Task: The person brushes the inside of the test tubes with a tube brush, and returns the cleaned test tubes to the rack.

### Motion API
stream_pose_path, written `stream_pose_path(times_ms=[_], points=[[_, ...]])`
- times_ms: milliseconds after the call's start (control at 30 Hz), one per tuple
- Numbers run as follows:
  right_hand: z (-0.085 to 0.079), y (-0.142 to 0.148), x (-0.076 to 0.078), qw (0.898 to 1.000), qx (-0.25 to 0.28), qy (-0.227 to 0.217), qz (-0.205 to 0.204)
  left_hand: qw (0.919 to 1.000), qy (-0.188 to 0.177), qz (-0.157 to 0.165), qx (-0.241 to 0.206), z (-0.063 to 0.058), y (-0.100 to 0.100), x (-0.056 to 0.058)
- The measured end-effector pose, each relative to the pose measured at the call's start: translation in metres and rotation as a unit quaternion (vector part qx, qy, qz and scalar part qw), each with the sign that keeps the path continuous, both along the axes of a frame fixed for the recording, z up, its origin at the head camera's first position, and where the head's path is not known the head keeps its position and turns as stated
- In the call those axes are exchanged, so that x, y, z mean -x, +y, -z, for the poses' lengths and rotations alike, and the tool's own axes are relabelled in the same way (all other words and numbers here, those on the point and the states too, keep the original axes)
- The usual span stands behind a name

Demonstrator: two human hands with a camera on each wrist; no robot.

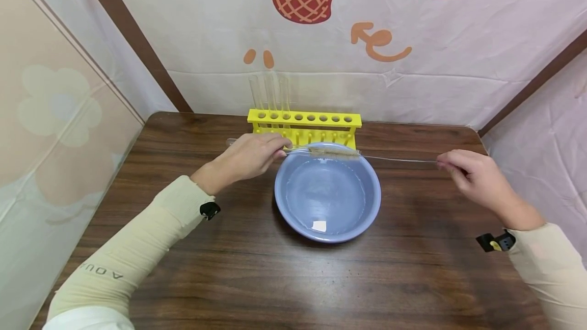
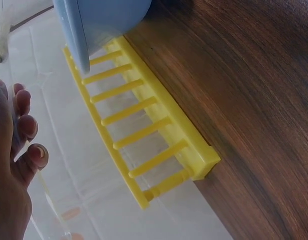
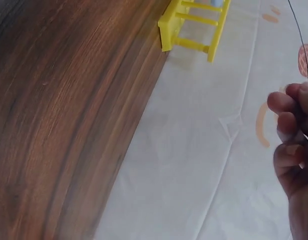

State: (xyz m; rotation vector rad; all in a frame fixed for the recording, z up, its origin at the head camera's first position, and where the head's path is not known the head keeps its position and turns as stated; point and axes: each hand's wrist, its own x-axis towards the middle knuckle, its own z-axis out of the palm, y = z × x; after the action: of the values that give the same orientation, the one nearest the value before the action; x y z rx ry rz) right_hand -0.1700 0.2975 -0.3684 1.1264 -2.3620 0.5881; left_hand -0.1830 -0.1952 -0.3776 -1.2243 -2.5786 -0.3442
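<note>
My left hand (image 1: 252, 156) grips a clear test tube (image 1: 298, 150) held level above the far rim of a blue basin (image 1: 327, 236). The closed end of the tube pokes out behind that hand. On the right, my right hand (image 1: 477, 180) pinches the thin wire handle of a test tube brush (image 1: 335, 153). The brush's tan bristles appear to lie inside the tube near its mouth, and the wire runs straight out to the right. Water seems to fill part of the basin. In the right wrist view, the wire (image 3: 300, 30) rises from the pinched fingertips.
Behind the basin stands a yellow test tube rack (image 1: 304, 118), with several upright clear tubes (image 1: 270, 93) in its left holes. The brown wooden table (image 1: 367, 284) ends at a printed cloth backdrop (image 1: 321, 55). A side cloth (image 1: 59, 116) hangs at the left.
</note>
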Motion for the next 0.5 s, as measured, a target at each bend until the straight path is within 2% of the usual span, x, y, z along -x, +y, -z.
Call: stream_pose_path(times_ms=[167, 500], points=[[-0.002, -0.009, 0.002, 0.999, -0.021, 0.039, -0.009, 0.9999, 0.006, 0.006, -0.008, -0.001, 0.002, 0.001], [-0.002, -0.030, 0.006, 0.998, -0.036, 0.039, -0.017, 1.0000, 0.004, 0.002, -0.007, -0.003, 0.004, 0.002]])
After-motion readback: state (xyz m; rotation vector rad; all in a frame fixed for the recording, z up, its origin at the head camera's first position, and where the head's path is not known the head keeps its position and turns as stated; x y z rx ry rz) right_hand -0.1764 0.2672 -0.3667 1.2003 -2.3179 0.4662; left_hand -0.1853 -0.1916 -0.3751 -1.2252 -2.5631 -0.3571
